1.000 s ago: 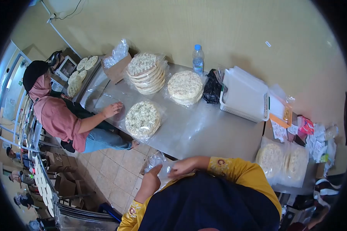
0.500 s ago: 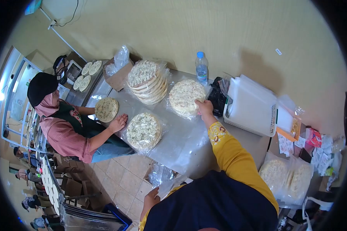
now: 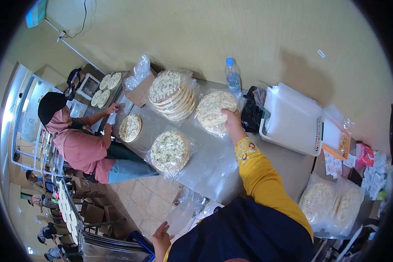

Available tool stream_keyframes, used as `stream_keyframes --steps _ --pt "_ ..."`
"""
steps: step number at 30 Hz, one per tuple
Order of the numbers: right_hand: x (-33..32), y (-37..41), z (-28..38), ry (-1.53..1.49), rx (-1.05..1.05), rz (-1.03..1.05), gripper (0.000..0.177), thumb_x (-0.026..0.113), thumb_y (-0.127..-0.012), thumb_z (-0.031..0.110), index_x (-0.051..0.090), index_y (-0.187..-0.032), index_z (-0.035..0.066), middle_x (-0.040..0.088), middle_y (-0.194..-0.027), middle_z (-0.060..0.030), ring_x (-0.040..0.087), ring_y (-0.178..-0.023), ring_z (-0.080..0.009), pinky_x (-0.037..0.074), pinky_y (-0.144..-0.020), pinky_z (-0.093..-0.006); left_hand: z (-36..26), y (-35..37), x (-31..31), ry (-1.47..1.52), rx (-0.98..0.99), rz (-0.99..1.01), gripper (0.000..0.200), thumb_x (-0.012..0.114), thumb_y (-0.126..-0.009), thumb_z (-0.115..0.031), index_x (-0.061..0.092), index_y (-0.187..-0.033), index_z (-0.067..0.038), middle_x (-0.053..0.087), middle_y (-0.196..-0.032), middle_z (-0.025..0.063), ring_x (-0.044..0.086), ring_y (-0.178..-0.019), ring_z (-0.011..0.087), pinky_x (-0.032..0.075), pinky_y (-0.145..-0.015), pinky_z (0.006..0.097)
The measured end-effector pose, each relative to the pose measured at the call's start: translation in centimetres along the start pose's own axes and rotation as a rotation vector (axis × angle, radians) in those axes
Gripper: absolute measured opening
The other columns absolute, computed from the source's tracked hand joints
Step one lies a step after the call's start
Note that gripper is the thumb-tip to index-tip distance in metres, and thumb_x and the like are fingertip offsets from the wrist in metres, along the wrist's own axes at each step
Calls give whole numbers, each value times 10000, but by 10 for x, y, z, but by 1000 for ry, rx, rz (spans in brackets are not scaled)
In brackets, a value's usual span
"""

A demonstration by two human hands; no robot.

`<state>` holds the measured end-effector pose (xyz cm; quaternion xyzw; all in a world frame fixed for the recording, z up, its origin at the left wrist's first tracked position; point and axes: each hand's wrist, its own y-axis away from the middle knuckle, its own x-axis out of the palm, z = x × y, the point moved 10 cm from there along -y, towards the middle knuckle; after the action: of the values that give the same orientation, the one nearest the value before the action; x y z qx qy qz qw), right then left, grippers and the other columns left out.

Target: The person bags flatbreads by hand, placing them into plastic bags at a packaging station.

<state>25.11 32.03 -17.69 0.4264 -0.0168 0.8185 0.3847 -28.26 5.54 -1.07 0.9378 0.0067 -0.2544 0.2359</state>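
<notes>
I face a plain beige wall [image 3: 266, 35]; steel table [image 3: 216, 170] before me, tan floor tiles [image 3: 142, 194] beside it, bright light [image 3: 8, 116] far left.

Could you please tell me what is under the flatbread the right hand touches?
Under that flatbread, another round's edge and clear plastic show; the rest below is covered.

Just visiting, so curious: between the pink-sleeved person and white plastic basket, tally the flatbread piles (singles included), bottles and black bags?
Round, pale, speckled flatbread piles: 4
Blue-capped clear plastic bottle: 1
Crumpled black plastic bag: 1
Total: 6
</notes>
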Motion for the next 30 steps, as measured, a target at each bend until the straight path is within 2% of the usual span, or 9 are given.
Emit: stream_keyframes --steps 6,8,10,13,17,22,26,29,30 --pt "5 86 88 84 122 231 467 659 -740 18 510 -1182 30 612 -1069 -104 604 -972 -264 488 -859 -403 -56 10 -20 76 164 22 476 341 -768 129 514 -1207 67 576 -1165 185 557 -1111 251 549 -721 299" --pt "-15 123 113 -116 175 407 432 604 -848 170 467 -1232 29 562 -1180 -134 553 -1084 -272 457 -922 -399 -66 9 -27 139 199 49 488 333 -756 129 518 -1203 60 582 -1156 162 552 -1120 250 554 -715 303" --pt "-7 198 153 -485 234 447 515 423 -932 406 413 -1293 37 475 -1294 -166 480 -1183 -278 408 -988 -418 -81 8 -28 187 253 81 514 309 -744 135 520 -1205 44 582 -1155 156 551 -1122 252 561 -716 312" --pt "-103 213 118 -386 -32 329 655 296 -921 552 377 -1319 39 393 -1369 -176 407 -1250 -295 374 -1021 -443 -101 0 -15 139 368 204 550 297 -741 145 481 -1247 33 549 -1210 153 533 -1147 285 566 -722 335" --pt "-145 268 91 -294 -43 220 656 304 -916 553 379 -1317 39 399 -1363 -176 412 -1244 -298 376 -1018 -445 -138 -11 33 121 542 434 608 281 -723 171 441 -1291 23 476 -1294 164 494 -1189 315 562 -754 348" --pt "-174 341 113 -217 -43 167 659 314 -911 554 383 -1315 38 406 -1356 -176 419 -1237 -302 379 -1015 -448 -187 -4 127 -29 887 618 649 342 -702 196 400 -1323 18 430 -1333 195 477 -1207 317 535 -818 354" --pt "-204 404 147 -129 -69 124 660 323 -907 555 386 -1314 38 412 -1351 -177 424 -1231 -305 381 -1013 -450 -202 20 210 -347 1280 619 716 425 -672 148 312 -1368 21 389 -1328 289 483 -1179 377 439 -940 376" --pt "-223 444 162 -61 -76 91 662 329 -904 555 388 -1312 38 417 -1346 -177 428 -1227 -307 383 -1011 -451 -192 31 265 -443 1556 540 710 417 -682 114 284 -1374 34 350 -1363 286 490 -1148 399 445 -924 389" --pt "-228 455 162 -44 -73 76 662 331 -903 556 388 -1312 38 418 -1345 -177 429 -1225 -307 383 -1010 -452 -186 34 280 -485 1532 581 709 418 -686 105 275 -1377 36 327 -1382 273 494 -1140 398 449 -915 392"
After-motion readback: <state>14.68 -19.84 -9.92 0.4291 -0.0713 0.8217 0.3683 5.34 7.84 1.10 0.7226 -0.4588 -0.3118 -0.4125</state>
